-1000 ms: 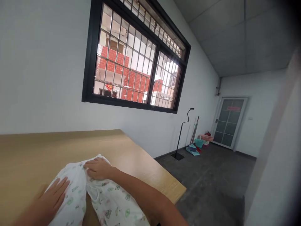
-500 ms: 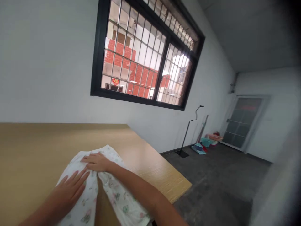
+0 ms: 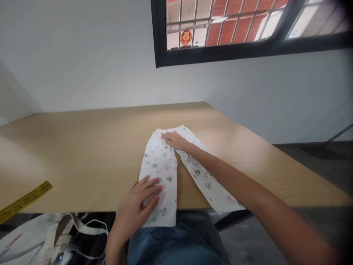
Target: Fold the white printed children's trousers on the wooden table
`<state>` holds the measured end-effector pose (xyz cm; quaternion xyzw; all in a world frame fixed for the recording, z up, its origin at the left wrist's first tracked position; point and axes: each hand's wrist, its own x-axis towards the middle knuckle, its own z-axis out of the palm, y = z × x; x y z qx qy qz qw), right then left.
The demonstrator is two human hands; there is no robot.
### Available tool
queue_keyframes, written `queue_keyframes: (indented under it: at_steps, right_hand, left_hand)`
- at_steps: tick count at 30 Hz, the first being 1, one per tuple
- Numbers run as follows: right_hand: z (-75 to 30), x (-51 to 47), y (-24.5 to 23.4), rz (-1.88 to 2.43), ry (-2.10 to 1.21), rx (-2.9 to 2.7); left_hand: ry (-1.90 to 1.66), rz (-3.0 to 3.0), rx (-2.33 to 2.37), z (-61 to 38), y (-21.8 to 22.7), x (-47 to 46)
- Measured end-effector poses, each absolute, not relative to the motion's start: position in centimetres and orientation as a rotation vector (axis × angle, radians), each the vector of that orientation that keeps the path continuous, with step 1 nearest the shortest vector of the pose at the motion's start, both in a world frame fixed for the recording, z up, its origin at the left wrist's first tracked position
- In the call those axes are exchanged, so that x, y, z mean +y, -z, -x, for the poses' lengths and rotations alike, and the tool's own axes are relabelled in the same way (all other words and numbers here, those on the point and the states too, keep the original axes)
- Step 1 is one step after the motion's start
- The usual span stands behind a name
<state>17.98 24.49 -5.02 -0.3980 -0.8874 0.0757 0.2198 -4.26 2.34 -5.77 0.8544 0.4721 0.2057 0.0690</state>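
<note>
A small pair of white printed trousers [image 3: 160, 162] lies spread on the wooden table, waistband toward the wall and both legs toward me. The leg ends reach over the table's near edge. My right hand [image 3: 176, 140] rests flat near the waist and crotch, its fingers stretched out. On the lower part of the left trouser leg lies my left hand [image 3: 140, 200], fingers spread over the cloth. My right forearm crosses above the other leg and covers part of it.
The wooden table [image 3: 96, 147] reaches back to a white wall with a barred window [image 3: 220, 33]. A yellow strip with print [image 3: 26, 200] sits at the near left edge. Below it is a pale cloth bag [image 3: 52, 235] with handles. My lap is just under the near edge.
The view has swung left and down, bringing the bag and yellow strip into sight. My left hand has slid down the trouser leg toward me; my right hand stays near the waist.
</note>
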Motion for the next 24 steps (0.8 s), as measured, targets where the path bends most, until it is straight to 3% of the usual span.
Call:
queue_keyframes:
  at_steps: [20,24]
  right_hand:
    - [-16.7,22.6,4.0,1.202,-0.201,-2.47]
    - [-17.9,22.7,1.9,1.261,-0.289,-2.613]
  left_hand:
    - [-0.677,-2.634,1.661,2.7,6.3,1.8]
    - [-0.661,-2.63,1.657,2.8,6.3,1.9]
